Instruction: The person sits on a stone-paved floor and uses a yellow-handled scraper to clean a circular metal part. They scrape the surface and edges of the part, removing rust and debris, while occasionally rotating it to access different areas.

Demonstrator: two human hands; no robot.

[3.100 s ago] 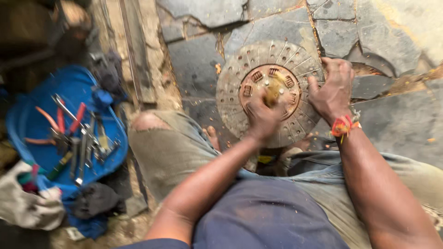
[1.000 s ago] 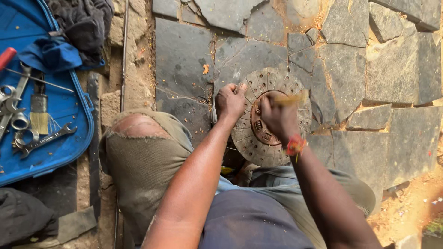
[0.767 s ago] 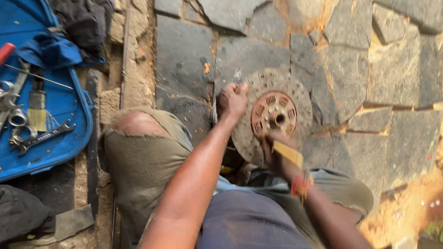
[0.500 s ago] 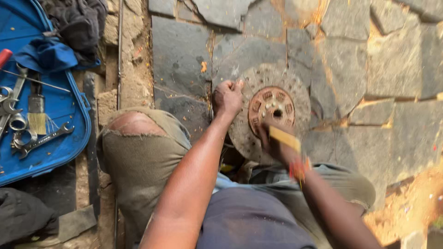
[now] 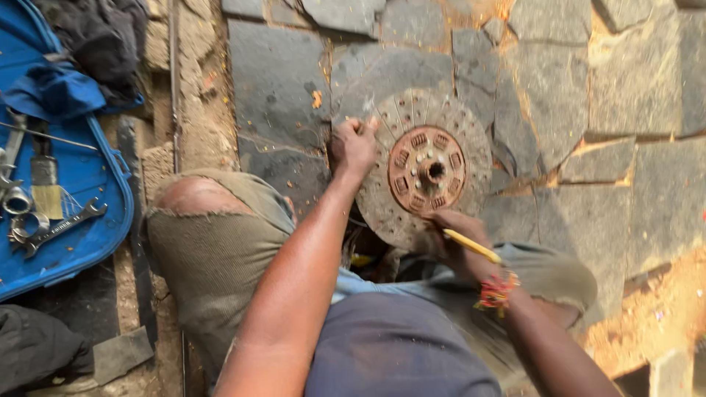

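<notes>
Left hand [image 5: 353, 147] clamps clutch disc [image 5: 430, 167] at left rim; right hand [image 5: 454, 246] grips yellow-handled tool [image 5: 472, 246] at near rim, disc flat on stone paving [image 5: 279, 81].

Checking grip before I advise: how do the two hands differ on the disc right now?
The left hand grips the round disc's upper-left rim and holds nothing else; the right hand sits at its lower edge, holding a yellow-handled tool. Only the right wrist wears a beaded band. Both touch the disc.

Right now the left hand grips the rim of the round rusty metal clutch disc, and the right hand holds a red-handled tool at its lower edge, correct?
Not quite: the head view shows the right hand holding a yellow-handled tool, not red. The left hand does grip the round rusty metal clutch disc.
</notes>
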